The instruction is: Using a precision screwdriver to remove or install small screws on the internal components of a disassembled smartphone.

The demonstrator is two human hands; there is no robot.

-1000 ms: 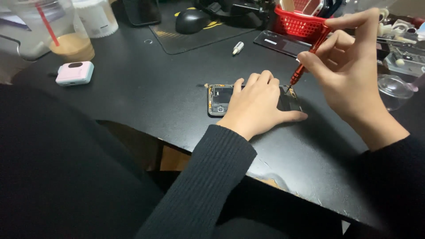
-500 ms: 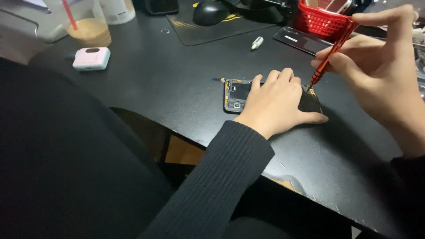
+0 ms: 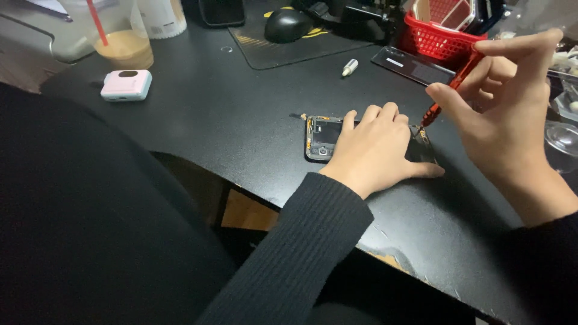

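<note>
An opened phone body with exposed inner parts lies flat on the black desk. My left hand rests palm down on it, covering its middle and right part. My right hand pinches a thin red screwdriver, held upright and slanted, with its tip touching the phone's right end just beyond my left fingertips. Both arms wear black sleeves.
A detached dark phone panel and a small white tube lie behind the phone. A red basket, a mouse on a mat, a drink cup with a red straw and a small pink box stand farther back. A clear dish sits at right.
The view has shifted, so everything sits further right and lower in the frame. My left hand stays on the phone and my right hand keeps the screwdriver tip at its right end.
</note>
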